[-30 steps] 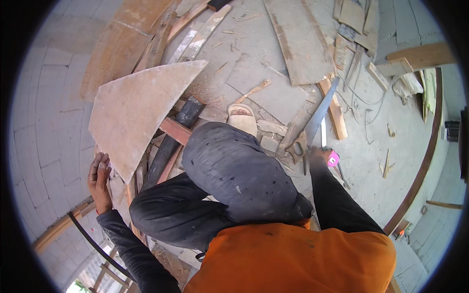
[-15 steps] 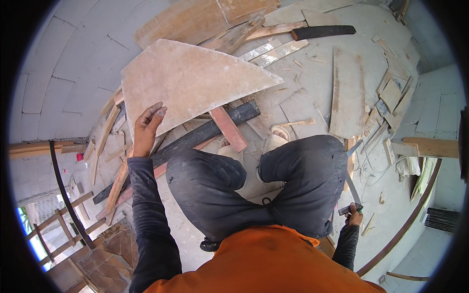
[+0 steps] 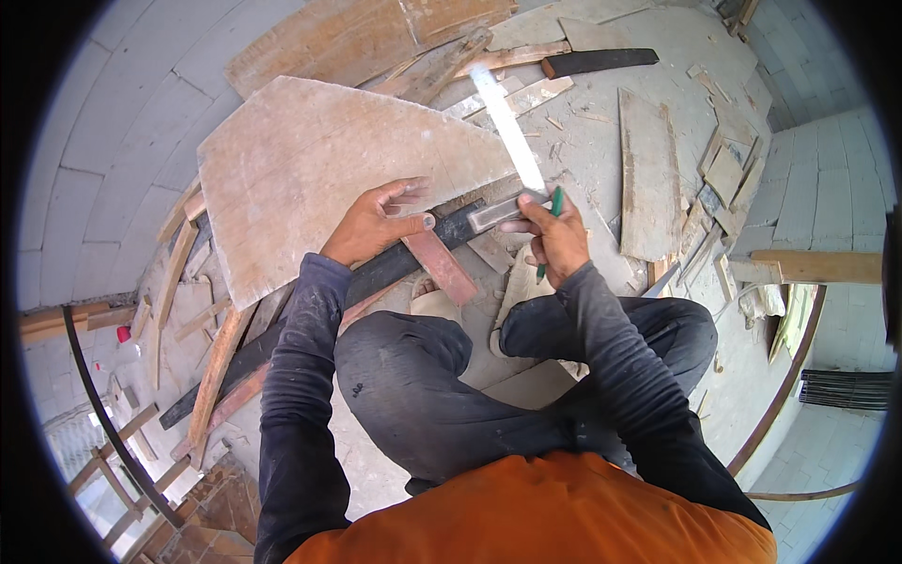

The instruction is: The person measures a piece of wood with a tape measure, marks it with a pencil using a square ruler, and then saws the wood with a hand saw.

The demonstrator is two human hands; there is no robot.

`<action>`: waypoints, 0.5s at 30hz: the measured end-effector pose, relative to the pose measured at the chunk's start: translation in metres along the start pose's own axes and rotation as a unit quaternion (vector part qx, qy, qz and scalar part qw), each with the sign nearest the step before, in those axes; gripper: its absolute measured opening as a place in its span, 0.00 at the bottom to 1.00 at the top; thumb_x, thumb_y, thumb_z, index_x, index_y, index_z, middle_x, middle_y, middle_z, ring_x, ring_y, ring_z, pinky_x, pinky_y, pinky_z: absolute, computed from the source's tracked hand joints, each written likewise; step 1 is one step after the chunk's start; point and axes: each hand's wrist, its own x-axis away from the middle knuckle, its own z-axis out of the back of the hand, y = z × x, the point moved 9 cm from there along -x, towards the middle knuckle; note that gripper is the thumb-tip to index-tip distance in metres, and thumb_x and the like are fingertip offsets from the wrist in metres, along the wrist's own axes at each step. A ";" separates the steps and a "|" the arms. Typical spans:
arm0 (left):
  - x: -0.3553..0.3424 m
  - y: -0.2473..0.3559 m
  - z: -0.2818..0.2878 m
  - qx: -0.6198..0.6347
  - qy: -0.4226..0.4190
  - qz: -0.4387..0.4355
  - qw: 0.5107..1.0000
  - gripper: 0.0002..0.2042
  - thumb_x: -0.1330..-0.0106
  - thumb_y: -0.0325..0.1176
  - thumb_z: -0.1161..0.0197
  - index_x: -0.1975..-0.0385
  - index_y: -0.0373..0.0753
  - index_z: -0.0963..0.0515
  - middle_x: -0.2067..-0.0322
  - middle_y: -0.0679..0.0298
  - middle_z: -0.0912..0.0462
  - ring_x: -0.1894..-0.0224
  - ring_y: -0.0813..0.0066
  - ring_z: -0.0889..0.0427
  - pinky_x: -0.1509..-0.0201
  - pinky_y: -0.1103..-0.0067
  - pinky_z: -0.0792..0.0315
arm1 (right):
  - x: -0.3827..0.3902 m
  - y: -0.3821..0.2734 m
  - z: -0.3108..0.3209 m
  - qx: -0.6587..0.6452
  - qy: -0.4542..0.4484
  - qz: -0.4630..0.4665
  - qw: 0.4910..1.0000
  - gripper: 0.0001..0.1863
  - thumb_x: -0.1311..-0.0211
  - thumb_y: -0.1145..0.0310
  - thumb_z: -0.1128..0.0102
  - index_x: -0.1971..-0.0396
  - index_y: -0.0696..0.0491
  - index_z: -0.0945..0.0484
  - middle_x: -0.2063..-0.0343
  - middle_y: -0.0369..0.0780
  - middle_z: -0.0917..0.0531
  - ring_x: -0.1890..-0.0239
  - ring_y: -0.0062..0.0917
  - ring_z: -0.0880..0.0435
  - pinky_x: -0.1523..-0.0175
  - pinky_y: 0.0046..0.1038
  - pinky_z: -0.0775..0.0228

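Note:
A pale, dusty angular panel lies before me, tilted over wood offcuts. My left hand is at its lower edge, fingers apart and slightly curled. My right hand grips a square with a bright metal blade and a grey stock, along with a green pencil. The square's stock is just right of my left hand, near the panel's pointed end. A short reddish board lies across a long dark timber beneath my hands. My crossed legs are below.
Scattered planks and offcuts cover the concrete floor to the right. A saw blade shows partly behind my right knee. A plywood sheet lies at the back. Block walls stand at both sides, with a black strip at left.
My right hand has moved from beside my right leg up to the panel, bringing the square and green pencil. My left hand has shifted right along the panel's lower edge.

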 end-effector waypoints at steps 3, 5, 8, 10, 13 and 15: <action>-0.008 -0.023 -0.018 -0.164 0.042 -0.050 0.984 0.28 0.35 0.41 0.26 0.37 0.37 0.21 0.40 0.55 0.17 0.35 0.56 0.22 0.30 0.63 0.30 | -0.063 0.107 -0.041 -0.032 -0.045 -0.101 0.993 0.18 0.25 0.63 0.35 0.45 0.54 0.30 0.55 0.44 0.12 0.60 0.26 0.07 0.87 0.18 0.40; -0.006 -0.050 -0.025 -0.230 0.074 -0.070 0.968 0.24 0.38 0.40 0.28 0.42 0.39 0.16 0.43 0.55 0.17 0.37 0.53 0.23 0.29 0.59 0.33 | -0.077 0.146 -0.056 -0.062 -0.045 -0.125 0.989 0.18 0.26 0.63 0.35 0.45 0.54 0.29 0.55 0.44 0.12 0.59 0.27 0.07 0.86 0.18 0.39; -0.006 -0.076 -0.029 -0.325 0.076 -0.092 0.938 0.21 0.38 0.40 0.29 0.45 0.39 0.15 0.45 0.56 0.16 0.39 0.54 0.23 0.28 0.60 0.35 | -0.091 0.170 -0.063 -0.070 -0.039 -0.157 0.984 0.17 0.27 0.65 0.34 0.46 0.56 0.27 0.55 0.44 0.12 0.58 0.28 0.07 0.82 0.21 0.32; -0.006 -0.074 -0.031 -0.334 0.097 -0.106 0.932 0.19 0.38 0.38 0.28 0.49 0.38 0.15 0.48 0.57 0.16 0.42 0.54 0.22 0.31 0.61 0.33 | -0.092 0.169 -0.064 -0.055 -0.026 -0.178 0.982 0.16 0.27 0.68 0.34 0.47 0.58 0.24 0.56 0.44 0.13 0.59 0.29 0.08 0.74 0.22 0.21; -0.014 -0.069 -0.036 -0.346 0.093 -0.116 0.926 0.18 0.39 0.38 0.28 0.50 0.38 0.14 0.51 0.57 0.16 0.44 0.53 0.22 0.32 0.60 0.32 | -0.108 0.177 -0.067 -0.084 -0.020 -0.134 0.987 0.12 0.27 0.71 0.36 0.51 0.61 0.21 0.58 0.43 0.13 0.61 0.28 0.09 0.65 0.25 0.12; -0.019 -0.067 -0.037 -0.351 0.084 -0.116 0.925 0.19 0.39 0.38 0.27 0.50 0.39 0.14 0.51 0.58 0.16 0.44 0.52 0.22 0.32 0.60 0.32 | -0.116 0.178 -0.070 -0.101 -0.017 -0.105 0.989 0.10 0.27 0.72 0.36 0.53 0.63 0.20 0.60 0.43 0.13 0.63 0.27 0.10 0.60 0.26 0.11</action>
